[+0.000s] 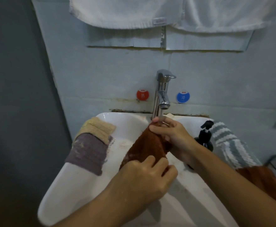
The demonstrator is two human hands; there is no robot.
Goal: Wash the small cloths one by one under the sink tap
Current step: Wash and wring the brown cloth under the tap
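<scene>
A rust-brown small cloth (148, 147) is stretched over the white sink (60, 182), its far end under the chrome tap (161, 94). My right hand (171, 136) grips that far end just below the spout, where water runs. My left hand (148, 177) grips the near end of the cloth. On the sink's left rim lie a beige cloth (98, 128) and a purple cloth (88, 153). A blue-and-white striped cloth (230, 145) and another rust-brown cloth (265, 179) lie on the right rim.
A black pump bottle (204, 136) stands on the right rim beside the striped cloth. White towels (134, 12) hang on the wall above. Red (143, 95) and blue (183, 97) round stickers flank the tap. A grey wall closes the left side.
</scene>
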